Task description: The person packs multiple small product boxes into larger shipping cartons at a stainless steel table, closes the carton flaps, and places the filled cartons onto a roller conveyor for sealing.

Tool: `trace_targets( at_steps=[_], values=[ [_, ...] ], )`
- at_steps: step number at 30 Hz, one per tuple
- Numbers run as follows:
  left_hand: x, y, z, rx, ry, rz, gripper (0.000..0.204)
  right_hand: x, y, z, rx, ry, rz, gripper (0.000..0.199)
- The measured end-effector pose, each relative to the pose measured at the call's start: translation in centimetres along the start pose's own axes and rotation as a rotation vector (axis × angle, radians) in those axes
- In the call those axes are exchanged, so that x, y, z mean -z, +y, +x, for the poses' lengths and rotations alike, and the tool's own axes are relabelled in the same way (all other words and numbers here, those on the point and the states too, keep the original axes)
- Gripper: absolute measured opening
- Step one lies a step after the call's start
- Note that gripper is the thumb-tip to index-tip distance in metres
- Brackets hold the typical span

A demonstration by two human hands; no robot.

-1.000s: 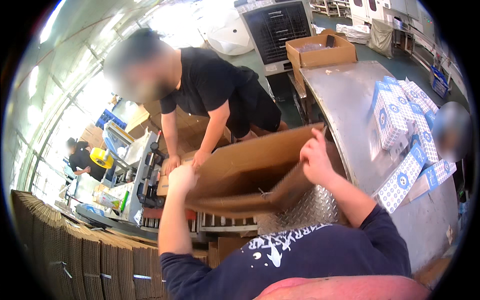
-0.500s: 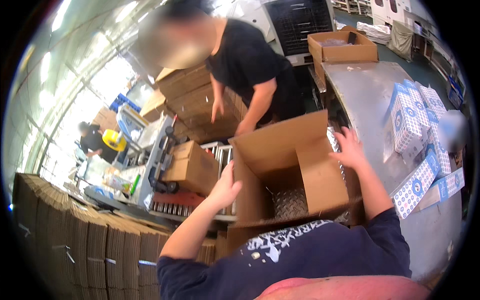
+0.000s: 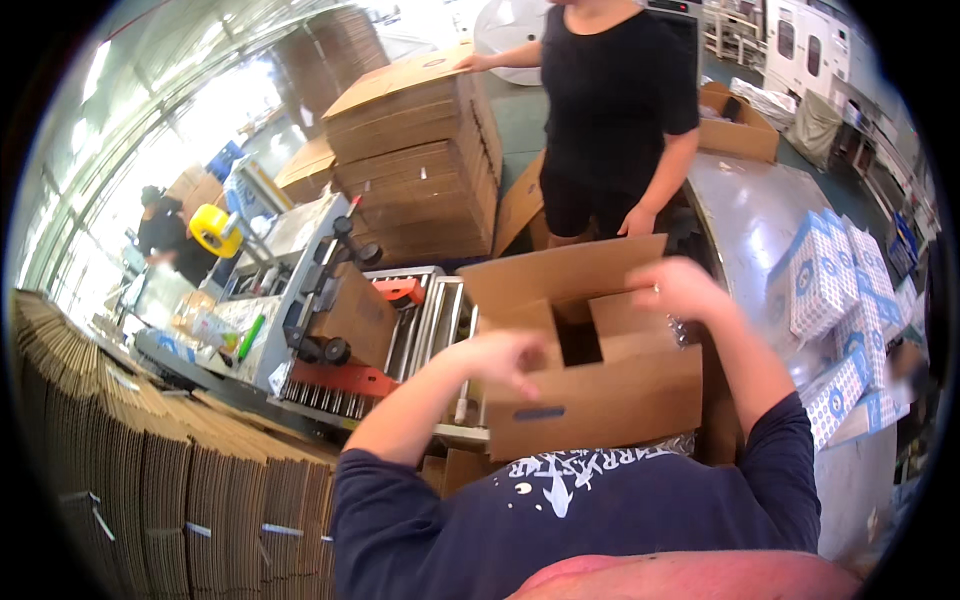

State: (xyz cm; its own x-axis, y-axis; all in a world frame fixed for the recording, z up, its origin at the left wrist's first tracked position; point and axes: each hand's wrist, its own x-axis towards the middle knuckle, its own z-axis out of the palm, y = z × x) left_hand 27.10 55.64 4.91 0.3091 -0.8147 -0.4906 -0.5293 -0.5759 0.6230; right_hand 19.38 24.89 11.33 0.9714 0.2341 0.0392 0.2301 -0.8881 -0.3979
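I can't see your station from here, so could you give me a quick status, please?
Left hand and right hand open, pressing box flaps down. Co-worker stands right behind it.

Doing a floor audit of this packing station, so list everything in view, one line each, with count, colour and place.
cardboard box: one, brown, centre, flaps partly folded in.
stack of flat cartons: one stack, brown, beyond the box.
upright flat cartons: one long row, brown, lower left.
box-taping machine: one, grey and red, left of the box; another brown box sits in it.
tape roll: one, yellow, far left.
metal table: one, silver, right.
small packages: several, white and blue, on the table.
open carton: one, brown, table's far end.
co-worker: one, black shirt, behind the box.
left hand: on the box's left flap.
right hand: over the right flap.
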Motion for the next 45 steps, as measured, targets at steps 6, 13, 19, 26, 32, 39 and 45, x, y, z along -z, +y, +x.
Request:
trace_targets(
  at_steps=[6, 13, 19, 26, 32, 39, 45],
  values=[
    [-6.9, -1.8, 1.9, 0.403, 0.777, 0.338, 0.102, -4.0, 0.1, 3.5, 0.057, 0.476, -0.517, 0.031],
    [-11.5, -7.2, 4.8, -0.311, 0.355, -1.023, 0.083, -9.5, 10.6, -8.9, -0.250, -0.014, -0.304, 0.055],
    [-24.8, -12.1, 12.7, 0.418, 0.549, -1.482, 0.051, -11.7, 27.4, -17.3, -0.687, 0.441, 1.070, 0.054],
    [-5.5, -8.6, -11.7, -0.021, 1.008, -1.176, 0.045, -16.5, 11.3, -9.2, -0.431, -0.015, 1.708, 0.071],
    [-5.7, 3.7, 1.6, -0.592, 0.004, -0.348, 0.064, -6.4, 3.1, -5.0, 0.022, 0.183, 1.054, 0.067],
    [-9.8, -10.1, 6.0, -0.025, 0.303, -0.041, 0.068, -7.8, 19.3, -12.7, -0.422, 0.160, 0.522, 0.063],
    [-14.2, -7.3, 8.8, 0.494, 0.415, 0.077, 0.102, -16.1, 18.2, -17.0, -0.817, 0.148, -0.543, 0.068]
  ],
)
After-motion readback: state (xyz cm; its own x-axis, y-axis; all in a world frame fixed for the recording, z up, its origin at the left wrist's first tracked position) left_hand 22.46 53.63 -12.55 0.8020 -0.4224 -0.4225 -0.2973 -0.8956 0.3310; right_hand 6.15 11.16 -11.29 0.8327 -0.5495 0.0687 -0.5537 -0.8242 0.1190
